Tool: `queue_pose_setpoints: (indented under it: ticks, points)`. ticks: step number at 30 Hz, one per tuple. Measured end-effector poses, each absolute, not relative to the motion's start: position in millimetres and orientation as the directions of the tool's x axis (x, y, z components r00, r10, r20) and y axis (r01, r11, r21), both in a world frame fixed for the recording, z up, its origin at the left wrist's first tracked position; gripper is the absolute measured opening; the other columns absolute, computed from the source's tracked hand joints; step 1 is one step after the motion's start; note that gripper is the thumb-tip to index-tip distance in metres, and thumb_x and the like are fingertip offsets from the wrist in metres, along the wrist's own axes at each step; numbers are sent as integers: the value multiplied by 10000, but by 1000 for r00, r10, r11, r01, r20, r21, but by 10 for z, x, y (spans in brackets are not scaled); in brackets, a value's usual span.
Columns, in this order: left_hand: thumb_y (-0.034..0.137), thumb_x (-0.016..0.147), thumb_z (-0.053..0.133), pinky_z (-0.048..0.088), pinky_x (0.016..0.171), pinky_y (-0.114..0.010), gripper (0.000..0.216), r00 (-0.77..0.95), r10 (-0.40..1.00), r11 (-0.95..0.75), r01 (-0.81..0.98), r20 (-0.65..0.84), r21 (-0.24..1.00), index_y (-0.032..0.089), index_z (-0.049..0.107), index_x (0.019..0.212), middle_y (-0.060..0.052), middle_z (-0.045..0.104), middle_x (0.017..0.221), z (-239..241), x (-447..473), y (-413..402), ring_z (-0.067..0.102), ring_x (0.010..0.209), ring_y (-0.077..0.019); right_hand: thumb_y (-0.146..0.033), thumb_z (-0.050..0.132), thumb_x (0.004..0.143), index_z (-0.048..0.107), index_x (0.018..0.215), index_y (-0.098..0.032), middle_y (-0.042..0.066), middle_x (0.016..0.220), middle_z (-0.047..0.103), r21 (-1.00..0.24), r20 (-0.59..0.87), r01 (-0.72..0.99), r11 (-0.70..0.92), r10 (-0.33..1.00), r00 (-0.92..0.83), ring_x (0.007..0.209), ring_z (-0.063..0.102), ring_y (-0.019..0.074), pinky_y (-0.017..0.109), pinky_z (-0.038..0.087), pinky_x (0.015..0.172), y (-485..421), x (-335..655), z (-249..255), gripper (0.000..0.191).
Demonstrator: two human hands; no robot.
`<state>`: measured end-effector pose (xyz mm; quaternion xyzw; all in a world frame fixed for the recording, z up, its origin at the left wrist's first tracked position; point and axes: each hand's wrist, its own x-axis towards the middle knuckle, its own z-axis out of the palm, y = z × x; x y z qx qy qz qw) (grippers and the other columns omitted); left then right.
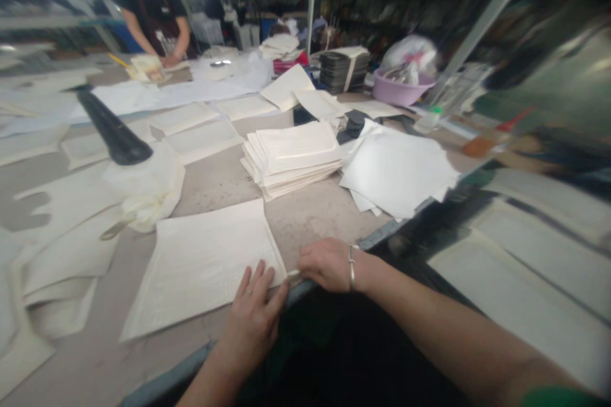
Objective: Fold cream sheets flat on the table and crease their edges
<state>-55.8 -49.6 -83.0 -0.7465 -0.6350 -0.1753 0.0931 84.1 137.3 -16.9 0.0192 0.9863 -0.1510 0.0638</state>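
Mostly, the brown-gray desk [207, 184] is full of pale sheets [401, 168], and another person [165, 28] stands at its far side. Toward the back, a purple tub [400, 91] holds a clear plastic bag [409, 55]. One flat cream piece [210, 254] lies near the front edge. The left hand [256, 313] rests on its corner, fingers spread; the right hand [327, 265] curls just beside, but blur means I cannot tell what it pinches.

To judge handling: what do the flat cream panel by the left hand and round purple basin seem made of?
Flat cream panel: matte, perhaps leather or coated fabric, by its faint surface texture. Round purple basin: probably smooth plastic, by its even colour.
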Motion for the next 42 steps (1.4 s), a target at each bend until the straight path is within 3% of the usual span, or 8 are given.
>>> queue_pose_setpoints:
  ticks: [3,9,19,32,38,40,42]
  points:
    - [17,726,465,358,1003,-590,483,121,927,-168,980,354,106,146,527,1187,-190,470,1259,-833,-558,-500,271,1320,-381,-254,513,877,622,787,-183,16,801,624,-324,-71,75,943,55,-996,742,547,138,235,366,646,1488,758,-226,158]
    - [87,789,473,337,1036,-560,475,82,949,-118,988,303,103,126,466,1262,-159,511,1237,-826,-539,-474,316,1302,-353,-253,429,927,632,892,-163,70,908,624,-184,-70,310,933,302,-951,825,568,167,253,396,698,1662,290,-319,225]
    - [50,750,491,378,986,-589,490,103,933,-141,986,344,89,152,503,1230,-183,484,1227,-826,-551,-490,336,1279,-392,-147,488,841,631,918,-157,72,902,618,-82,-142,201,976,189,-972,820,574,188,274,422,687,1566,216,-270,163]
    - [81,812,452,302,1066,-544,307,42,952,-106,975,302,198,138,528,1104,-145,529,1217,-779,-531,-481,315,1313,-318,-97,516,779,598,853,-164,60,856,603,-191,-166,65,979,33,-986,793,528,186,285,387,662,1237,844,-172,130]
    - [119,841,422,308,1072,-515,304,-4,960,-74,960,281,269,140,517,1128,-119,572,1164,-670,-500,-491,373,1281,-295,-185,468,866,623,809,-201,32,786,609,-333,-114,19,943,-21,-993,731,546,160,260,383,621,1190,873,-168,166]
    - [134,846,432,326,1069,-492,327,-37,950,-60,952,310,299,139,499,1166,-118,580,1161,-677,-512,-498,405,1260,-274,-214,467,881,640,840,-210,29,803,613,-383,-40,46,922,34,-999,758,558,157,251,404,654,1309,844,-215,178]
    - [144,845,444,351,1057,-471,354,-100,926,-32,939,363,342,147,488,1197,-124,567,1189,-684,-537,-511,415,1253,-256,-216,444,893,653,939,-216,39,848,622,-393,52,141,909,175,-983,799,567,164,259,428,706,1504,804,-290,214]
